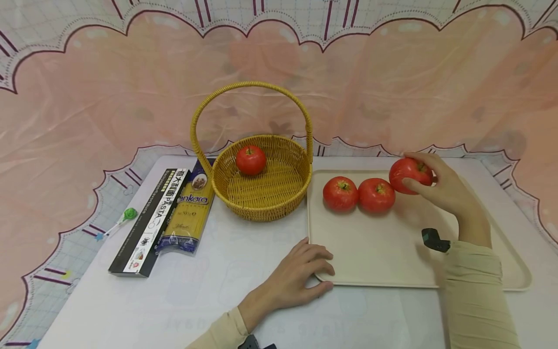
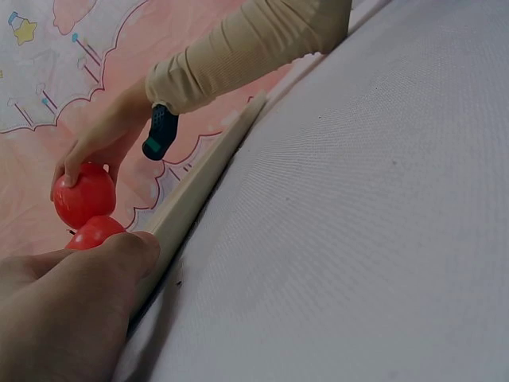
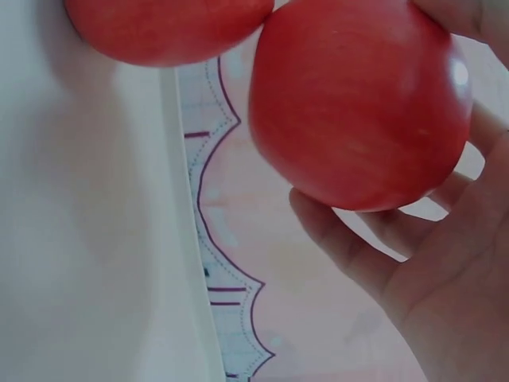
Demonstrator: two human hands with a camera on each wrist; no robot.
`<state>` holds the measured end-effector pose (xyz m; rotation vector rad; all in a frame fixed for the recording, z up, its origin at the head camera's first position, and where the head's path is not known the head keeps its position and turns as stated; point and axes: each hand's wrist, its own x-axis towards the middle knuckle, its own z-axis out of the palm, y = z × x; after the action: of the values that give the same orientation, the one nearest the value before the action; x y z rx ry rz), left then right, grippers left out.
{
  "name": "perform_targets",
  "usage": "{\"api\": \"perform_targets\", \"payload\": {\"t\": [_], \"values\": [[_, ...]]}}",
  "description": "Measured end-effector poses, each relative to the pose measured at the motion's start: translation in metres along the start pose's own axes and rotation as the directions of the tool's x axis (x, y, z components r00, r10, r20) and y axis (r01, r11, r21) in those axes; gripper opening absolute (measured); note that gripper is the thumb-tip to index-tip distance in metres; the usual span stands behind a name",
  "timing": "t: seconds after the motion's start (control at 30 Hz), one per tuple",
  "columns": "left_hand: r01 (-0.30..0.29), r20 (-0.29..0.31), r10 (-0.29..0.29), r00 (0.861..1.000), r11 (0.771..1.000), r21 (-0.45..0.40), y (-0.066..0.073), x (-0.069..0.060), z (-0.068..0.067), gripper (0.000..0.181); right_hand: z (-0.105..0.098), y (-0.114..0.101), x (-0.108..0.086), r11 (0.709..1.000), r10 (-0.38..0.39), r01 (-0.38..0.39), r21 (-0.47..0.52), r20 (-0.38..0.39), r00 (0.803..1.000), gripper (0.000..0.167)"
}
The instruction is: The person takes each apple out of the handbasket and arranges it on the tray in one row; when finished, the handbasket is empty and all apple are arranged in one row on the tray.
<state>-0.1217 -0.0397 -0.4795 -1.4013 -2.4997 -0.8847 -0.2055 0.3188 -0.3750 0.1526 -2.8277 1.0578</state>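
My right hand (image 1: 444,186) grips a red tomato (image 1: 406,175) at the back of the beige tray (image 1: 370,257), thumb on the near side and fingers round the far side. In the right wrist view this tomato (image 3: 358,103) fills much of the picture, close against another tomato (image 3: 171,28). Two more tomatoes, one on the left (image 1: 340,194) and one in the middle (image 1: 377,196), sit side by side on the tray. My left hand (image 1: 298,276) rests at the tray's front left corner with loosely bent, spread fingers; its thumb (image 2: 135,251) shows by the rim.
Behind and left of the tray stands a yellow wicker basket (image 1: 261,213) with a tall handle and one tomato (image 1: 251,160) inside. Further left lie a bag of pasta (image 1: 187,211), a black-and-white pasta box (image 1: 150,220) and a green lollipop (image 1: 130,214). A patterned curtain (image 1: 370,97) hangs behind.
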Motion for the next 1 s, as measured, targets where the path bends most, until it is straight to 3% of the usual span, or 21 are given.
{"api": "perform_targets", "payload": {"t": [0.7,1.0], "values": [[0.007,0.006,-0.007,1.000,1.000,-0.002,0.000,-0.001,0.000,0.015,-0.006,0.013,-0.005,0.995,0.063,-0.055,-0.082,0.093,0.994,0.065],[-0.002,0.002,0.002,1.000,1.000,-0.005,0.000,0.000,0.000,0.015,-0.004,0.020,-0.002,0.998,0.032,-0.024,-0.065,0.133,0.991,0.065]]}}
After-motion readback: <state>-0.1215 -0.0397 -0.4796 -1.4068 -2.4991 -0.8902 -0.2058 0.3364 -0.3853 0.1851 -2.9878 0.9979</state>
